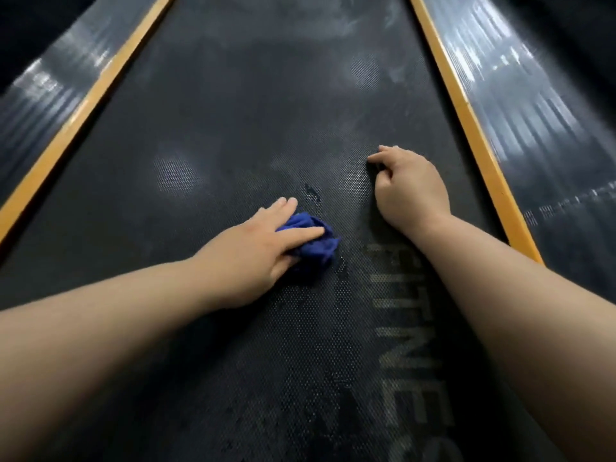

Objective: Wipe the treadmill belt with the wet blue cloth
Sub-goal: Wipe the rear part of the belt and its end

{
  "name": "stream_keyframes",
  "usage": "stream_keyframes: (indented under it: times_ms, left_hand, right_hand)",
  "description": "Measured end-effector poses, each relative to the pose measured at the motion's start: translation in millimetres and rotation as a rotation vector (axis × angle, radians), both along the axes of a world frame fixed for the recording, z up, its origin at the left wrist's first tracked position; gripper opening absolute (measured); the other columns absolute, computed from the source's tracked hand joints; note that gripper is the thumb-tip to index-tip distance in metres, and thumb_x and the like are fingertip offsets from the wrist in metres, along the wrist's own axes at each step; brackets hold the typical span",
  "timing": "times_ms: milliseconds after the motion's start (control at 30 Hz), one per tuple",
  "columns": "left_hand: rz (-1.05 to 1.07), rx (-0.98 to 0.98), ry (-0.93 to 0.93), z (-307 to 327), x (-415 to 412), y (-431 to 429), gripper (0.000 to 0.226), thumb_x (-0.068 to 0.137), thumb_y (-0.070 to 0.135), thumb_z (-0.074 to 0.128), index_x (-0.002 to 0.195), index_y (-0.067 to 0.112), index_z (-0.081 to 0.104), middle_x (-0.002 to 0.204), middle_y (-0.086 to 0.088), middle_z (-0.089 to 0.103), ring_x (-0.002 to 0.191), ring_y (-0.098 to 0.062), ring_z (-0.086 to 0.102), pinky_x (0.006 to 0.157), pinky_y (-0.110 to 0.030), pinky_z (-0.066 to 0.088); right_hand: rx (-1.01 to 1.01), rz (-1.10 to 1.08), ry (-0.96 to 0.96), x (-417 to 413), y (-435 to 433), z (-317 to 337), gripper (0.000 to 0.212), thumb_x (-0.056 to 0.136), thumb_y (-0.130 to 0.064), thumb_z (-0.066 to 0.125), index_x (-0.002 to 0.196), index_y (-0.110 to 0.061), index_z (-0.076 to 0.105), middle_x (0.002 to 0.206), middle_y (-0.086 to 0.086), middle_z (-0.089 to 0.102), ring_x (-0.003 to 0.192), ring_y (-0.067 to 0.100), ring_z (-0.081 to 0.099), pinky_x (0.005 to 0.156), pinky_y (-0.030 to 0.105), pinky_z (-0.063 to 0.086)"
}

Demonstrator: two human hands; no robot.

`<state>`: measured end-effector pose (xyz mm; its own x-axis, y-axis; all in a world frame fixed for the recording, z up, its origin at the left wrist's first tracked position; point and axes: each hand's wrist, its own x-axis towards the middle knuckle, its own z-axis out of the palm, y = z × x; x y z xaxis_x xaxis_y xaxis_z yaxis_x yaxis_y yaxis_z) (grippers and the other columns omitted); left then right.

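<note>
Blue cloth (316,250) bunched under left hand (263,246), on treadmill belt (233,111)

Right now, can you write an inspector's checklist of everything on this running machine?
Surface: black dotted treadmill belt, with pale smears farther up, small wet marks near the cloth, and faded grey lettering by the right arm.
Job's things: bunched dark blue cloth on the belt.
Clutter: nothing seen.
Hands: left hand presses flat on the cloth; right hand rests on the belt, fingers curled, holding nothing.
Cables: nothing seen.
Surroundings: yellow edge strips and shiny black side rails along both sides.
</note>
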<state>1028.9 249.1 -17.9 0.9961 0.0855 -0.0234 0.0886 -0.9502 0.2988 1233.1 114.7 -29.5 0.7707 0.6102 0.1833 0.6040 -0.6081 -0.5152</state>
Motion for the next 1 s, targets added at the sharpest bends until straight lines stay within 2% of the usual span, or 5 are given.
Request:
stream_keyframes:
  times_ms: [167, 567, 767, 900, 1000]
  left_hand:
    - [0.223, 0.009, 0.047, 6, 92, 24, 0.047, 0.100, 0.025, 0.043, 0.146, 0.029, 0.035, 0.160, -0.003, 0.010, 0.147, -0.027, 0.004, 0.119, -0.038, 0.008]
    - [0.236, 0.096, 0.075, 11, 68, 5, 0.048, 0.101, 0.028, 0.040, 0.148, 0.027, 0.032, 0.158, -0.002, 0.019, 0.145, -0.021, 0.015, 0.113, -0.031, 0.014]
    - [0.383, -0.576, 0.146, 54, 65, 57, 0.072, 0.076, 0.029, 0.064, 0.142, 0.044, 0.039, 0.149, 0.006, 0.036, 0.135, -0.012, 0.032, 0.106, -0.025, 0.026]
    - [0.473, -0.076, 0.322, 32, 11, 91, 0.058, 0.100, 0.033, 0.042, 0.151, 0.037, 0.014, 0.161, -0.005, 0.000, 0.147, -0.021, 0.002, 0.118, -0.035, 0.006]
    - [0.434, 0.044, 0.265, 6, 10, 87, 0.057, 0.102, 0.033, 0.031, 0.153, 0.027, 0.007, 0.160, -0.010, -0.006, 0.147, -0.024, -0.006, 0.117, -0.043, 0.001]
  right_hand:
    - [0.017, -0.014, 0.000, -1, 0, 2, 0.037, 0.090, -0.013, 0.043, 0.117, -0.023, 0.066, 0.136, -0.003, 0.055, 0.132, 0.017, 0.042, 0.108, 0.028, 0.031]
    - [0.070, -0.046, 0.016, -4, -2, 6, 0.034, 0.090, -0.012, 0.044, 0.112, -0.021, 0.068, 0.127, -0.002, 0.061, 0.121, 0.018, 0.051, 0.100, 0.026, 0.037]
    - [0.161, -0.069, 0.079, -1, -3, 10, 0.031, 0.094, -0.030, 0.046, 0.117, -0.025, 0.066, 0.115, -0.006, 0.066, 0.109, 0.013, 0.058, 0.084, 0.020, 0.039]
    - [-0.024, 0.254, 0.076, -33, 26, 19, 0.053, 0.089, -0.058, 0.047, 0.139, -0.039, 0.043, 0.148, -0.006, 0.041, 0.139, 0.017, 0.030, 0.116, 0.040, 0.020]
    - [-0.119, 0.404, -0.045, -72, 41, 12, 0.054, 0.085, -0.060, 0.054, 0.132, -0.035, 0.051, 0.144, -0.003, 0.046, 0.136, 0.019, 0.036, 0.114, 0.032, 0.020]
